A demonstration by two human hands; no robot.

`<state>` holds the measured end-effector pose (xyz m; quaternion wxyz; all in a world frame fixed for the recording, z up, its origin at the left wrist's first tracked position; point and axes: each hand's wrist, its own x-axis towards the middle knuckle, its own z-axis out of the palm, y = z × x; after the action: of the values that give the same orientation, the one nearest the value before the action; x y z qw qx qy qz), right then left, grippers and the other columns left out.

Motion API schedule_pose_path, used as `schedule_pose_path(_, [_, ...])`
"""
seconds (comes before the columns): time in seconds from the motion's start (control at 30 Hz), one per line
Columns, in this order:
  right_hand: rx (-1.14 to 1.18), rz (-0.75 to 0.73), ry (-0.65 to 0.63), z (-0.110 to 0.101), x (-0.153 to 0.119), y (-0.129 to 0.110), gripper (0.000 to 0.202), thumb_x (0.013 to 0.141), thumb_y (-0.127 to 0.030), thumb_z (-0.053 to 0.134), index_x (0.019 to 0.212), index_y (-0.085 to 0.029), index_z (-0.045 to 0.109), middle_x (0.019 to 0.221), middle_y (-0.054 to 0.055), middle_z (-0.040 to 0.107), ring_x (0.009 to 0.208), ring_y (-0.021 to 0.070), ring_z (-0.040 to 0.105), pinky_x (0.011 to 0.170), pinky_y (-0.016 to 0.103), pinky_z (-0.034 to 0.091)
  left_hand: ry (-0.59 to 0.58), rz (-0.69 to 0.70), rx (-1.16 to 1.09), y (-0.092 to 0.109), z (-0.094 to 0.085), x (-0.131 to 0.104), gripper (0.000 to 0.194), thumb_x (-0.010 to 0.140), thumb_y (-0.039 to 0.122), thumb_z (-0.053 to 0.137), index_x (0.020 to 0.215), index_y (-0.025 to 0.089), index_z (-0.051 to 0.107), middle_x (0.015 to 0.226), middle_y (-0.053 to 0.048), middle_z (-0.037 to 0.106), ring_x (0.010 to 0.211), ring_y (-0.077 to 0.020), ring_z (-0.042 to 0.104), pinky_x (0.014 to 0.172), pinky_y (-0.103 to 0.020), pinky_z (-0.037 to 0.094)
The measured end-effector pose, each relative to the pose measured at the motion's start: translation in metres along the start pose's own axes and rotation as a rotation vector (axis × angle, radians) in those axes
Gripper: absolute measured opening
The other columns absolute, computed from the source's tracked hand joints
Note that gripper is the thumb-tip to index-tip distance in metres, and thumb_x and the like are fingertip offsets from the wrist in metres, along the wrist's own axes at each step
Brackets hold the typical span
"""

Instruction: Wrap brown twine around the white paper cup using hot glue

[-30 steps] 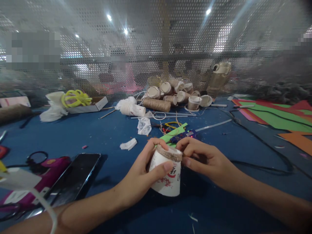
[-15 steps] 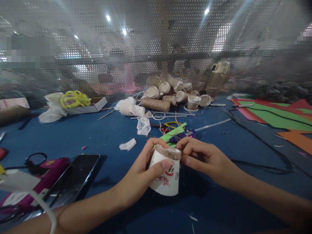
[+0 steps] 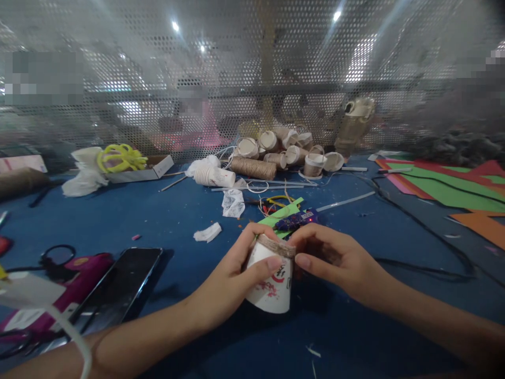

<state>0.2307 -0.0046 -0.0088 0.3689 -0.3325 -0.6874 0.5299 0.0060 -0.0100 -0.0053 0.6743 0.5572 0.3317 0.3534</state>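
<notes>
A white paper cup (image 3: 272,281) with red and black print stands upside down and a little tilted, a band of brown twine (image 3: 276,245) wound around its upper, narrow end. My left hand (image 3: 236,268) is closed around the cup's left side, thumb across the front and fingers over the top. At the right end of the band, my right hand (image 3: 327,258) has its fingers curled against the twine; the fingertips are partly hidden. Just behind the cup lies a blue glue gun (image 3: 296,219) with a lit red light and a clear glue stick (image 3: 345,201) in its back.
Green paper (image 3: 282,212) lies under the glue gun. Behind are stacked paper cups (image 3: 215,177), a twine roll (image 3: 253,168) and several twine-wrapped cups. A phone (image 3: 128,281) is at left, a black cable (image 3: 426,231) and coloured paper (image 3: 445,184) at right. A perforated screen (image 3: 236,63) stands behind.
The cup has turned slightly and shifted a little right in my left hand. My right fingers have moved in closer over the end of the twine band.
</notes>
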Motion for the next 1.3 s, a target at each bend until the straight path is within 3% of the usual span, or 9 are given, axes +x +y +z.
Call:
schedule_pose_path(0.27, [-0.062, -0.002, 0.03, 0.0, -0.003, -0.002, 0.012, 0.096, -0.036, 0.067, 0.1, -0.025, 0.064, 0.084, -0.004, 0.066, 0.075, 0.0089, 0.065, 0.07, 0.02, 0.051, -0.024, -0.059, 0.008, 0.0, 0.001, -0.002, 0.035, 0.091, 0.047, 0.067, 0.109, 0.028, 0.044, 0.094, 0.002, 0.062, 0.082, -0.0168, 0.063, 0.07, -0.026, 0.045])
schedule_pose_path(0.57, [-0.265, -0.078, 0.085, 0.004, -0.002, -0.005, 0.008, 0.098, -0.031, 0.063, 0.096, -0.024, 0.064, 0.08, -0.003, 0.067, 0.072, 0.0105, 0.064, 0.07, 0.021, 0.051, -0.003, -0.045, 0.246, 0.008, 0.002, -0.001, 0.039, 0.09, 0.045, 0.07, 0.116, 0.027, 0.047, 0.094, 0.003, 0.057, 0.078, -0.014, 0.053, 0.068, -0.025, 0.041])
schedule_pose_path(0.8, [-0.301, -0.122, 0.078, 0.003, -0.003, -0.008, 0.01, 0.096, -0.029, 0.065, 0.104, -0.024, 0.065, 0.095, -0.001, 0.073, 0.084, 0.0111, 0.068, 0.078, 0.02, 0.054, -0.006, -0.011, 0.166, 0.007, 0.002, -0.003, 0.043, 0.09, 0.044, 0.072, 0.122, 0.031, 0.046, 0.099, 0.003, 0.057, 0.078, -0.0118, 0.054, 0.067, -0.021, 0.045])
schedule_pose_path(0.97, [-0.28, -0.123, 0.088, 0.002, -0.003, -0.008, 0.008, 0.096, -0.03, 0.064, 0.101, -0.023, 0.064, 0.09, -0.001, 0.072, 0.075, 0.0112, 0.068, 0.071, 0.021, 0.056, -0.008, -0.016, 0.123, 0.005, 0.002, -0.006, 0.057, 0.09, 0.045, 0.072, 0.135, 0.032, 0.039, 0.111, 0.0, 0.058, 0.088, -0.0139, 0.056, 0.075, -0.024, 0.048])
schedule_pose_path(1.1, [-0.337, -0.139, 0.128, 0.002, -0.004, -0.008, 0.011, 0.095, -0.033, 0.065, 0.099, -0.023, 0.065, 0.089, 0.001, 0.073, 0.079, 0.0142, 0.07, 0.073, 0.024, 0.057, -0.027, -0.076, 0.19, 0.004, 0.003, -0.005, 0.07, 0.088, 0.043, 0.074, 0.141, 0.03, 0.031, 0.113, -0.002, 0.056, 0.089, -0.0154, 0.055, 0.079, -0.028, 0.048])
schedule_pose_path(1.2, [-0.38, -0.183, 0.175, -0.001, -0.006, -0.009, 0.014, 0.097, -0.035, 0.062, 0.106, -0.025, 0.066, 0.092, 0.002, 0.074, 0.08, 0.0161, 0.07, 0.073, 0.027, 0.058, -0.03, -0.04, 0.228, 0.004, 0.003, -0.004, 0.07, 0.087, 0.041, 0.075, 0.141, 0.028, 0.031, 0.116, -0.003, 0.056, 0.092, -0.0165, 0.055, 0.083, -0.031, 0.047])
schedule_pose_path(1.3, [-0.471, -0.22, 0.238, -0.011, -0.004, -0.01, 0.016, 0.101, -0.034, 0.053, 0.099, -0.026, 0.066, 0.086, 0.002, 0.072, 0.078, 0.0165, 0.069, 0.07, 0.027, 0.056, -0.082, -0.016, 0.253, 0.005, 0.002, -0.004, 0.069, 0.087, 0.041, 0.074, 0.14, 0.028, 0.031, 0.115, -0.004, 0.057, 0.092, -0.018, 0.056, 0.083, -0.033, 0.047])
